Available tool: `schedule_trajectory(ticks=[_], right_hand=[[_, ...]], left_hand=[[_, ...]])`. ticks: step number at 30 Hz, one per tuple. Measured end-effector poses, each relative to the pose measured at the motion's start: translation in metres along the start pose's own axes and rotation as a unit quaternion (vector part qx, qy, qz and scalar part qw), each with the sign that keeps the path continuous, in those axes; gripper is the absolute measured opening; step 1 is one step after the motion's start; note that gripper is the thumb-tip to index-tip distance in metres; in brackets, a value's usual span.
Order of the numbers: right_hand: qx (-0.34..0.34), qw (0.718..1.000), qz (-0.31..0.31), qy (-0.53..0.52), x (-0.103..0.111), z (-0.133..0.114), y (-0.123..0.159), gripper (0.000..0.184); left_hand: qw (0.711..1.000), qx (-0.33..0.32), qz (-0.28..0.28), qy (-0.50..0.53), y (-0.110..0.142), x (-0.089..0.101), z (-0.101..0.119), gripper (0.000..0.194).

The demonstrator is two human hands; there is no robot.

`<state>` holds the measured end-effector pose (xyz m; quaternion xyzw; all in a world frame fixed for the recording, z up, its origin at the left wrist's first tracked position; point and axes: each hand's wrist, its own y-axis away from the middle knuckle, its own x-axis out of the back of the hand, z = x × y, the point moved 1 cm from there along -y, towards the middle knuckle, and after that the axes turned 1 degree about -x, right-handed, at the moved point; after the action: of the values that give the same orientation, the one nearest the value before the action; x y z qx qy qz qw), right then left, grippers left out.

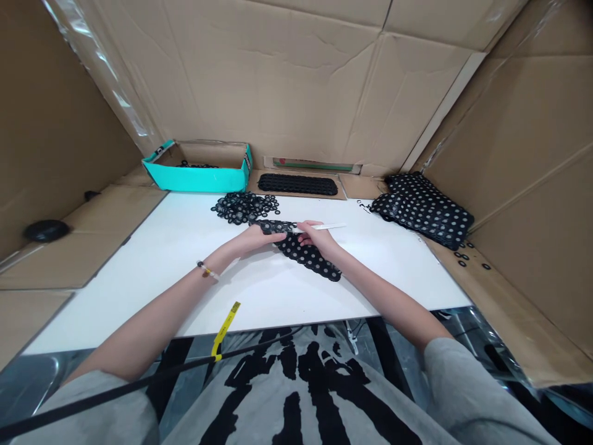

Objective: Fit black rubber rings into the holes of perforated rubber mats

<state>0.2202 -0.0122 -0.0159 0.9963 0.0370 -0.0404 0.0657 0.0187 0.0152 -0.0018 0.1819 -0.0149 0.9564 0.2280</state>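
Note:
At the middle of the white tabletop, my left hand [259, 240] is closed on the far end of a black dotted strip [311, 253], thumb on top. The strip looks made of joined rings, and its near end slants toward me on the right. My right hand [319, 238] grips a slim white pen-like tool [333, 226], whose back end sticks out to the right. The tool's tip meets the strip close to my left thumb; the exact contact is too small to make out. Just beyond my left hand lies a pile of loose black rings [241, 207].
A turquoise box [199, 179] with black rings inside stands at the back left. Behind my hands lies a black ridged slab [297, 184] on cardboard. A larger black dotted piece [426, 207] rests at the right. Cardboard walls [278, 80] surround the table.

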Motion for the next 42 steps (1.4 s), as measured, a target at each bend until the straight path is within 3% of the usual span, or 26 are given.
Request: schedule_trajectory(ticks=[3, 6, 8, 13, 27, 32, 38, 42], right_hand=[[0.011, 0.999, 0.004, -0.042, -0.001, -0.002, 0.002, 0.026], [0.029, 0.998, -0.011, -0.045, -0.005, -0.004, 0.005, 0.028], [0.022, 0.999, -0.009, -0.043, -0.005, -0.005, 0.006, 0.028], [-0.015, 0.999, 0.017, -0.032, -0.002, -0.008, 0.005, 0.026], [0.034, 0.999, 0.02, 0.006, -0.002, 0.0, 0.003, 0.022], [0.055, 0.992, 0.035, 0.105, -0.008, 0.004, 0.008, 0.024], [0.177, 0.947, 0.073, 0.258, -0.016, 0.009, 0.013, 0.026], [0.188, 0.939, 0.078, 0.278, -0.013, 0.007, 0.009, 0.027]], left_hand=[[0.998, -0.039, -0.011, -0.055, 0.002, -0.008, 0.001, 0.06], [0.996, -0.077, 0.027, -0.039, 0.002, -0.018, -0.001, 0.059], [0.997, -0.056, 0.045, 0.016, 0.001, -0.022, -0.005, 0.055], [0.989, 0.072, 0.075, 0.106, -0.002, -0.021, -0.012, 0.051], [0.985, 0.073, 0.077, 0.135, -0.003, -0.02, -0.013, 0.046], [0.98, 0.085, 0.082, 0.162, -0.003, -0.02, -0.015, 0.041], [0.981, 0.1, 0.044, 0.162, -0.005, -0.018, -0.021, 0.04], [0.986, 0.076, 0.018, 0.146, -0.004, -0.017, -0.013, 0.045]])
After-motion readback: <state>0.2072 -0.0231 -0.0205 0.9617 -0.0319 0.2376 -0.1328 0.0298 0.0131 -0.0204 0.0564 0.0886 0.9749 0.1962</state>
